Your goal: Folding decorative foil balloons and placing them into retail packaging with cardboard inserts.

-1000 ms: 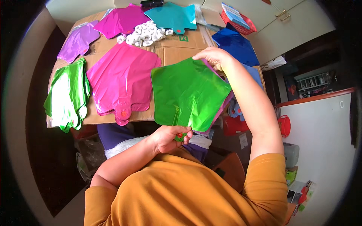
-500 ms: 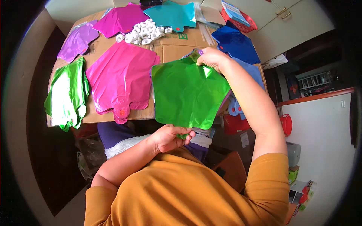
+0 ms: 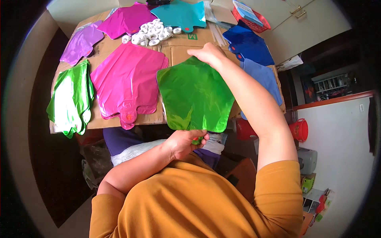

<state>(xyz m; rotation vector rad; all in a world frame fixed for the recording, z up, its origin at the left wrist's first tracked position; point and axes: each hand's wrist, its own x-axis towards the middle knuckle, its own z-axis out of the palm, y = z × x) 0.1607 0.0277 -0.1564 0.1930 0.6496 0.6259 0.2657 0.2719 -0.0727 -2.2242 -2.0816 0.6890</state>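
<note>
Head view: green foil sheet [image 3: 198,95], to be found where exactly?

— Just right of the pink foil pile [image 3: 127,83], at the near edge of the cardboard-covered tabletop [image 3: 176,51]; resting on it or slightly lifted, difficult to judge

— And both grips, in which state?

— Left grip [image 3: 185,143] closed around the lower tab [image 3: 197,141], with bent fingers; right grip [image 3: 208,54] at the top corner, pinching or only touching, impossible to say from here

— Handling of such material?

— Probably very light, soft and a little slippery, quick to crease; better to take by the tab and by an outer corner, gently, without hard pulling

— Anything hidden?

— Yes: most of the tab inside the left grip, upper right edge behind the right forearm [image 3: 250,93]; one layer or several, not clear; green foil pile [image 3: 71,99] at far left, partly whitened by glare; black object [image 3: 157,2] cut off at the upper border, of uncertain kind
</note>
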